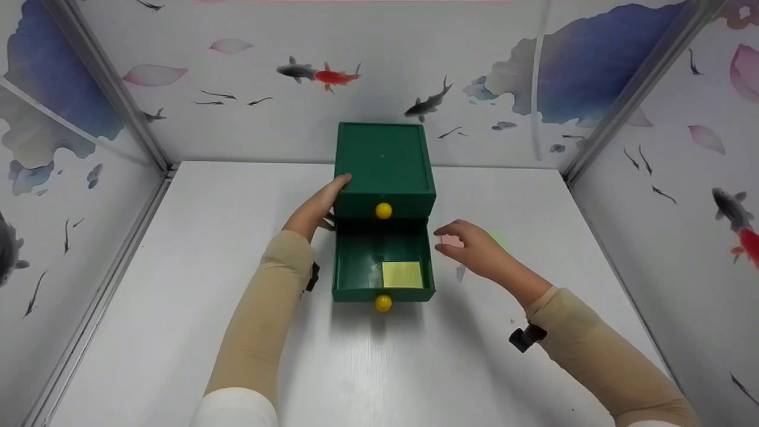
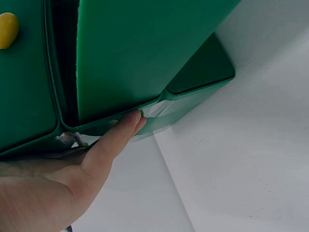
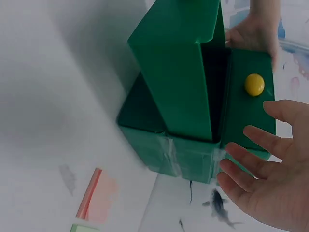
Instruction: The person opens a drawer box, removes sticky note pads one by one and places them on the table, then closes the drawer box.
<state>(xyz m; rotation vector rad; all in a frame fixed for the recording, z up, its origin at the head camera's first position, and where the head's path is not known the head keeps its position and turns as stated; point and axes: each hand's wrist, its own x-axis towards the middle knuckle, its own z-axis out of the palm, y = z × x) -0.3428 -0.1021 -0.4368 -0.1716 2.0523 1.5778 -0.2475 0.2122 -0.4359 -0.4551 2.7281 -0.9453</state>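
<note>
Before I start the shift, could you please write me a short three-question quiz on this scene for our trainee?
1. Which hand touches the green drawer unit?
2. What colour is the note paper in the open drawer?
(a) pink
(b) yellow
(c) blue
3. True or false, of the right hand: it is pinching the pink paper.

Key:
1. The left hand, at the unit's left side in the head view.
2. (b) yellow.
3. False; the right hand is empty, and the pink paper lies on the white table.
</note>
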